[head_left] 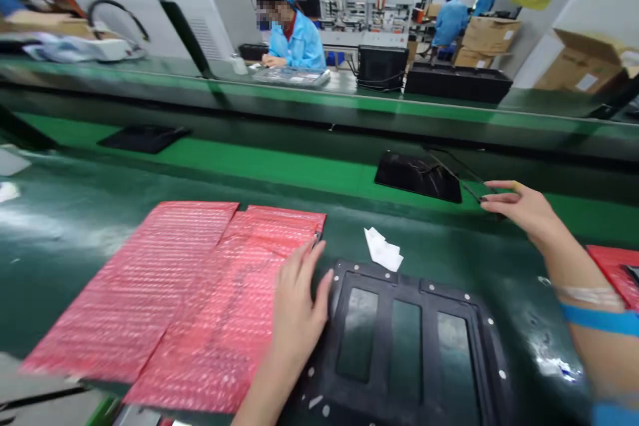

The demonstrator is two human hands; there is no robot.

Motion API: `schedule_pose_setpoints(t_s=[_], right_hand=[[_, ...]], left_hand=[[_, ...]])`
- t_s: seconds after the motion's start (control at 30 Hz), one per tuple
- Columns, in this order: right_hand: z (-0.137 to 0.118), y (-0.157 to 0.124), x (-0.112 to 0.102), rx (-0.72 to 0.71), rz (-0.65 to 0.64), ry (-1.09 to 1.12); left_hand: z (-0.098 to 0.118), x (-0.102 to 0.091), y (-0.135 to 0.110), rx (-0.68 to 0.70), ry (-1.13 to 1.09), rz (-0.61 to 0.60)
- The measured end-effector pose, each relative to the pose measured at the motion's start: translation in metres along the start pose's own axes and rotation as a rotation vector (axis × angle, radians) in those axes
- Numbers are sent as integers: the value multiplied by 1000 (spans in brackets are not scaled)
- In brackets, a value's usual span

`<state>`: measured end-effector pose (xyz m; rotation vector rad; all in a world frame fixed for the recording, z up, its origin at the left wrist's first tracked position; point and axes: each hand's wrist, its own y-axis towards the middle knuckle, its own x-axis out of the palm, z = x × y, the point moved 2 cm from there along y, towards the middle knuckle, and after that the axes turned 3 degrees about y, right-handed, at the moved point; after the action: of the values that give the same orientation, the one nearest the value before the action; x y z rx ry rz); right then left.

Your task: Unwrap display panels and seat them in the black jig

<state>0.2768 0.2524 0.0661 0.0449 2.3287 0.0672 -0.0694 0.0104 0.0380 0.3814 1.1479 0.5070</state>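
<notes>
My left hand (299, 303) is at the right edge of a pink bubble-wrap bag (210, 339), thumb and fingers apart. A small dark, shiny piece (317, 237) shows at its fingertips; whether they touch it is unclear. Beside the thumb lies a black frame (379, 346) with three long openings and several pale round dots. My right hand (522, 213) is raised at the far right, fingers pinched on a thin dark strand (459, 178) that reaches up and left over a black flat panel (417, 176). What kind of strand it is, I cannot tell.
A second pink bubble-wrap bag (144, 279) lies at left. White paper scraps (383, 249) sit behind the frame. Another black panel (144, 138) rests on the green strip (269, 154). Red wrap (614, 273) lies far right. A co-worker in blue (302, 43) sits across the bench.
</notes>
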Motion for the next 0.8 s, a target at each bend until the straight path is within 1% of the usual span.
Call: schedule_pose_setpoints(t_s=[0.07, 0.1, 0.17, 0.2, 0.27, 0.33, 0.37, 0.43, 0.47, 0.53, 0.57, 0.6, 0.7, 0.73, 0.8], right_hand=[[-10, -43, -6, -68, -71, 132], [-11, -67, -9, -140, -84, 160], [-2, -118, -12, -289, -116, 99], [8, -143, -11, -342, -127, 40], [30, -185, -4, -470, -110, -45], [47, -218, 6, -650, -129, -68], [51, -231, 11, -719, -155, -82], [51, -249, 17, -812, -225, -113], [47, -256, 18, -821, -258, -136], [36, -265, 18, -789, -294, -172], [31, -268, 18, -755, -304, -186], [26, -271, 18, -720, -313, -196], [17, -275, 20, -646, -350, -208], [15, -276, 21, -634, -362, -212], [10, -278, 22, -622, -376, -222]], left_hand=[[-27, -22, -7, -141, 157, 48], [-42, -32, -13, -219, 255, 51], [-66, -47, -26, -355, 412, 19], [-75, -52, -32, -393, 451, -4], [-84, -54, -39, -402, 460, -34], [-83, -50, -41, -370, 434, -37], [-81, -47, -40, -357, 422, -34], [-75, -43, -36, -335, 391, -32], [-72, -42, -33, -325, 369, -32], [-66, -48, -26, -312, 326, -22], [-63, -54, -22, -304, 305, -2], [-61, -63, -18, -299, 288, 30], [-58, -102, -4, -263, 256, 221], [-60, -116, -1, -278, 274, 283], [-70, -141, 6, -350, 273, 335]])
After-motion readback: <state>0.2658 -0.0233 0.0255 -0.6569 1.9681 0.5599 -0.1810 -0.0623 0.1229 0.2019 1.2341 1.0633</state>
